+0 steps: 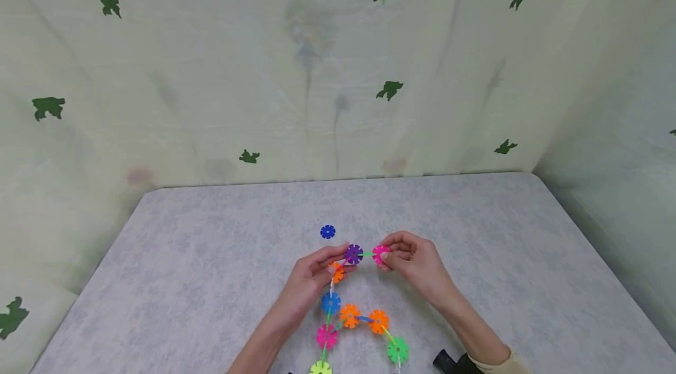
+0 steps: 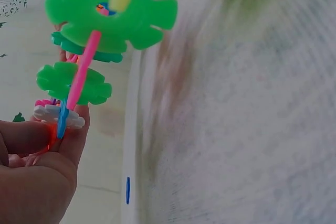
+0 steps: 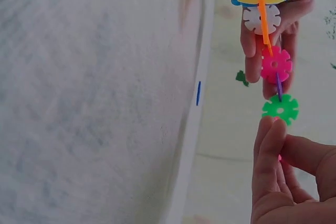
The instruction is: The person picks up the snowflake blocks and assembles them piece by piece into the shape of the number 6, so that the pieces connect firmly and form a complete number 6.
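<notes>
Notched plastic discs are joined edge to edge into a chain, each set crosswise to its neighbour. In the head view my left hand [image 1: 314, 271] grips the chain around an orange disc [image 1: 337, 272], fingertips behind a purple disc [image 1: 354, 254]. My right hand [image 1: 414, 256] pinches the pink disc [image 1: 379, 255] at the chain's end between thumb and fingers. A thin green disc [image 1: 367, 254], seen edge-on, links purple and pink. The right wrist view shows that green disc [image 3: 280, 109] face-on, right above my right fingertips [image 3: 273, 129]. Fingers partly hide the pink disc there.
Below my hands the chain continues through a blue disc [image 1: 331, 303] and a magenta disc [image 1: 327, 336], where it branches toward orange discs [image 1: 350, 316] and a green one [image 1: 398, 350]. A loose dark blue disc [image 1: 328, 232] lies on the grey table [image 1: 211, 280] beyond my hands.
</notes>
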Tool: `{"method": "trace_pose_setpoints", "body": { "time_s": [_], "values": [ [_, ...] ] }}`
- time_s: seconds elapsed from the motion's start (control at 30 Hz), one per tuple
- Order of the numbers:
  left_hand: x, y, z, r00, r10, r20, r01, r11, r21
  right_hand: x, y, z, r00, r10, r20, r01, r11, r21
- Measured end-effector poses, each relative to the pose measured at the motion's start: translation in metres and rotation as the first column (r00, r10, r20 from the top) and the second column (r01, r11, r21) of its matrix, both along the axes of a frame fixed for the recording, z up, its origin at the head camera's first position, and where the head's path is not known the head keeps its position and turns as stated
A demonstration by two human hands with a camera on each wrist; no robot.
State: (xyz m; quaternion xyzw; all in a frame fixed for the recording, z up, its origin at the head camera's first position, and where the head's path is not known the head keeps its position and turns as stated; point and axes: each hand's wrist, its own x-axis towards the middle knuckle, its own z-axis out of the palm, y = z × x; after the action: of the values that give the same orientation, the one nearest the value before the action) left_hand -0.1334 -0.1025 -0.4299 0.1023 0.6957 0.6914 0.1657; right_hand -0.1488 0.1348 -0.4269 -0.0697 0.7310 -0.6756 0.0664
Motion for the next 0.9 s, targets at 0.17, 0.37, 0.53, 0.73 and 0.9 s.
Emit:
{"method": "trace_pose_setpoints", "body": {
  "time_s": [0.17, 0.37, 0.53, 0.73, 0.9],
  "values": [
    [-0.0005, -0.0002, 0.0002, 1.000, 0.008, -0.013, -0.009, 1.000, -0.024, 0.0010, 0.0018, 0.0017, 0.999, 0.031, -0.025, -0.029, 0.998, 0.061],
    [-0.0007, 0.0028, -0.0002, 1.000, -0.001, 0.008, 0.001, 0.999, 0.039, 0.0018, 0.0009, 0.0035, 0.999, 0.025, -0.040, -0.022, 0.998, 0.061],
    [-0.0010, 0.0018, 0.0009, 1.000, 0.002, 0.014, -0.002, 0.999, 0.035, 0.0012, -0.0028, 0.0041, 0.998, 0.027, -0.048, -0.025, 0.998, 0.056],
    [-0.0027, -0.0003, 0.0030, 0.999, 0.013, 0.041, -0.015, 0.999, 0.052, -0.0014, -0.0047, 0.0007, 0.997, 0.069, -0.031, -0.068, 0.997, 0.038],
    [-0.0030, -0.0014, 0.0032, 0.996, 0.030, 0.087, -0.031, 1.000, 0.003, -0.0007, -0.0002, 0.0018, 0.989, 0.147, 0.014, -0.148, 0.987, 0.061]
  ]
}}
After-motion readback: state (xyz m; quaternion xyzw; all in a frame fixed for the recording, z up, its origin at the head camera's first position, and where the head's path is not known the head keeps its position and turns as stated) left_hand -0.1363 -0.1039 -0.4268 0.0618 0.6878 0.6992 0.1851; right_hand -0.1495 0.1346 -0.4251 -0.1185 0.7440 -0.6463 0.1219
